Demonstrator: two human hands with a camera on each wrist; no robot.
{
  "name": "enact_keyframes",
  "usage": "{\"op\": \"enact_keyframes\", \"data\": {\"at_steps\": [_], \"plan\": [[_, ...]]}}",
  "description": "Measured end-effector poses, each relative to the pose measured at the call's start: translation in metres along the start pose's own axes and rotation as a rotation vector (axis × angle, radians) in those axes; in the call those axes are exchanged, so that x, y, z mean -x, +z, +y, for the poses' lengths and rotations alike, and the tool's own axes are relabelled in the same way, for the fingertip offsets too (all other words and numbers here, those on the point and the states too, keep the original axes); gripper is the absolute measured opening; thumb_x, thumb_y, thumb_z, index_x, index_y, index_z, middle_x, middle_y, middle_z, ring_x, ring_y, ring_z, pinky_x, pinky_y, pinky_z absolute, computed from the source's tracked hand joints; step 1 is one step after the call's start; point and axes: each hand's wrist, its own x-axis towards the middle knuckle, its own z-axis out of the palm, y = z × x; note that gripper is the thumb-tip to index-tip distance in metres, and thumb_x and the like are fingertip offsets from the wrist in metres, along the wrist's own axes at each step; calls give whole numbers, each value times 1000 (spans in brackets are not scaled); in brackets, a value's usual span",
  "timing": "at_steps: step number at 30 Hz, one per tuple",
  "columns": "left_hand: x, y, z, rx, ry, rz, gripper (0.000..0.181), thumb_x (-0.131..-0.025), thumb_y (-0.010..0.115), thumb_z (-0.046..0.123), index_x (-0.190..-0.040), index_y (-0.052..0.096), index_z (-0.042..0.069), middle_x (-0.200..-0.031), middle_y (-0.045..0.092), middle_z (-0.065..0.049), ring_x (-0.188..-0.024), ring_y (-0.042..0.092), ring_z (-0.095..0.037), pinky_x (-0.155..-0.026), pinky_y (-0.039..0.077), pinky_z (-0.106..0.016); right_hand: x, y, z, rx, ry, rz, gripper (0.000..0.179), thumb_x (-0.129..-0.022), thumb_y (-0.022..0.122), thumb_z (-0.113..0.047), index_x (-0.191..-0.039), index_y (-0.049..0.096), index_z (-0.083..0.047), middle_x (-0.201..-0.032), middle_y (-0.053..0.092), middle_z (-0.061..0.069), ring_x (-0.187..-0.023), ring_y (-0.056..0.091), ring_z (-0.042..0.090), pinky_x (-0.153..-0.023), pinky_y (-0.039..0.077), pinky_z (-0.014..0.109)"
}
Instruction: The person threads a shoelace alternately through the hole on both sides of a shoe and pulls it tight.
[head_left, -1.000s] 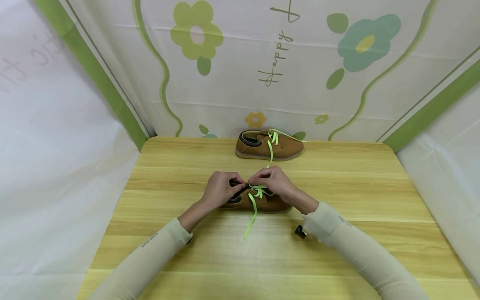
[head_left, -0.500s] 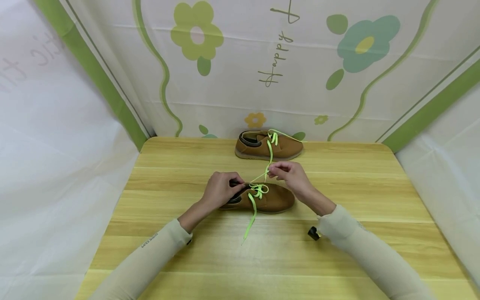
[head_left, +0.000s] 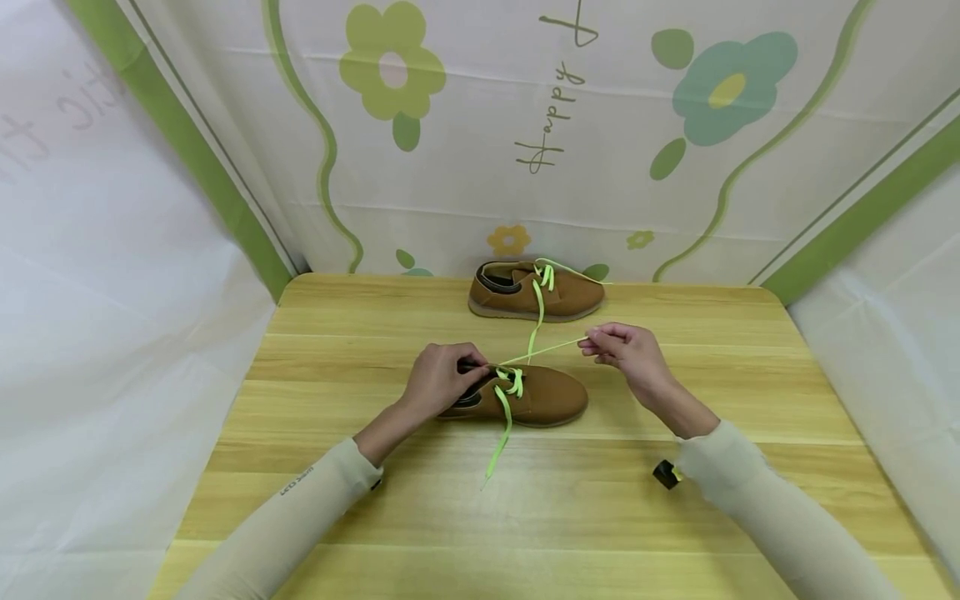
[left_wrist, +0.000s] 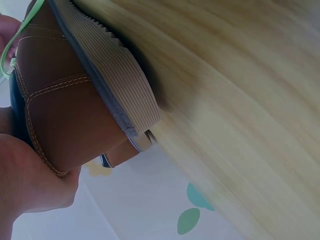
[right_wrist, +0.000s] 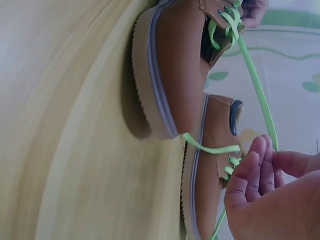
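A brown shoe point(head_left: 551, 396) with bright green laces lies sole down on the table, toe to the right. My left hand point(head_left: 442, 379) grips it by the top of its opening, near the tongue; the exact hold is partly hidden. Between thumb and fingers, my right hand point(head_left: 630, 358) pinches one end of the shoelace point(right_wrist: 257, 90), drawn straight and taut from the eyelets. The other lace end point(head_left: 501, 433) hangs over the shoe's near side onto the table. In the left wrist view the heel part point(left_wrist: 75, 115) shows close to the palm.
A matching brown shoe point(head_left: 573, 300) stands at the table's back edge, one green lace trailing toward the nearer shoe. Behind it hangs a white curtain point(head_left: 465, 167) with printed flowers. The wooden table point(head_left: 480, 533) extends under both arms.
My right hand has moved right, away from the shoe, pulling the shoelace out straight; the loop at the knot has disappeared. The left hand has stayed in place.
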Motion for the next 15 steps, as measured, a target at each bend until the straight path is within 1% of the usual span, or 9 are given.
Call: {"op": "enact_keyframes", "data": {"at_steps": [1,3,7,8,11,15], "plan": [[0,0,0,1,3,0,5,-91,86,17,-91,83,13,-87,80,2,-79,74,-17,-72,59,-37,1,-3,1,-10,1,1,33,-108,64,-16,-120,63,15,-95,80,-2,-90,76,11,-79,60,23],[0,0,1,5,10,1,7,-91,86,18,-91,82,11,-87,80,1,-79,74,-17,-72,58,-37,3,-8,2,-28,7,9,31,-108,64,-16,-119,64,13,-96,80,-1,-90,76,11,-79,60,23],[0,0,2,11,9,7,5,-91,85,15,-92,82,11,-89,80,1,-80,74,-17,-73,58,-38,6,-18,6,-56,19,24,25,-108,63,-15,-117,66,8,-97,80,0,-90,76,11,-80,60,23],[0,0,2,10,8,7,4,-91,85,14,-92,82,12,-89,80,1,-81,74,-18,-73,59,-38,6,-20,7,-50,27,29,25,-108,63,-16,-117,66,8,-96,80,0,-89,76,10,-81,60,23],[-1,0,2,4,7,12,5,-90,86,13,-92,82,14,-90,80,1,-82,75,-18,-73,59,-37,9,-25,11,-24,50,32,32,-108,63,-17,-122,63,12,-97,80,-1,-90,76,10,-83,60,25],[0,1,2,3,11,14,5,-90,86,13,-92,82,15,-90,80,1,-83,75,-18,-74,59,-38,12,-31,18,48,84,22,38,-109,63,-21,-126,63,13,-98,80,-4,-95,76,13,-86,60,28]]}}
